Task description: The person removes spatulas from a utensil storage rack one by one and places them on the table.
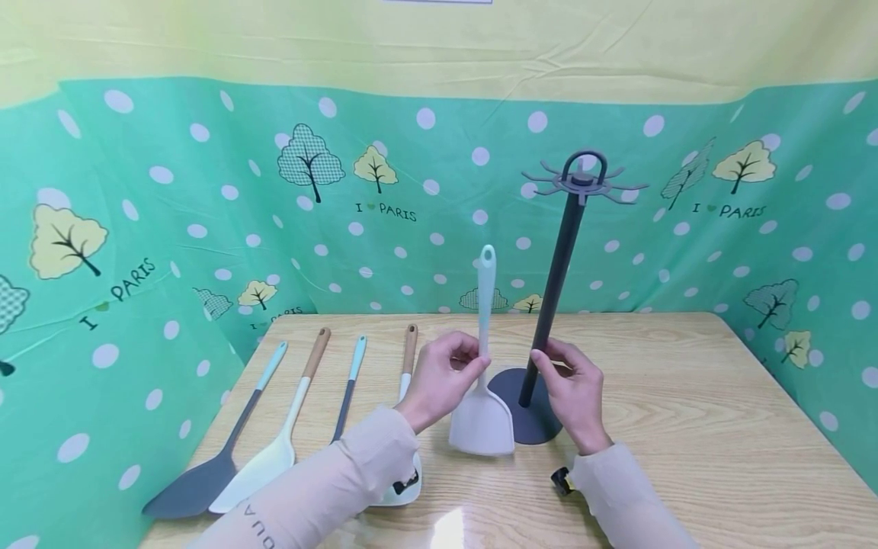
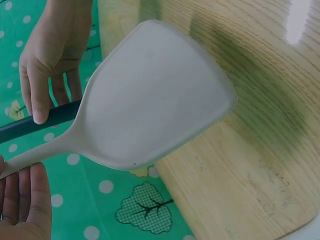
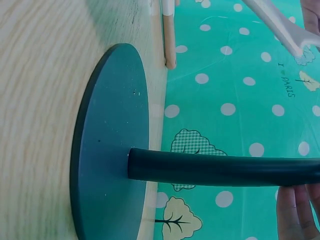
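Observation:
My left hand (image 1: 442, 377) pinches a spatula (image 1: 482, 423) by its pale shaft, thumb and fingers round it. The spatula stands upright, its light-blue handle pointing up and its wide off-white blade down; the left wrist view shows the blade (image 2: 155, 100) over the wooden table. With my right hand (image 1: 572, 389) I hold the black pole of a utensil stand (image 1: 559, 267), thumb on one side and fingers on the other. Bare hooks ring the stand's top below a loop. Its round base (image 3: 112, 150) rests on the table, partly behind the spatula blade in the head view.
Left on the wooden table (image 1: 686, 427) lie a dark spatula (image 1: 199, 484), a white one with a brown handle (image 1: 264, 465), a blue-handled utensil (image 1: 350, 381) and a brown-handled one (image 1: 409, 351), partly under my left arm. A green dotted cloth (image 1: 425, 229) hangs behind.

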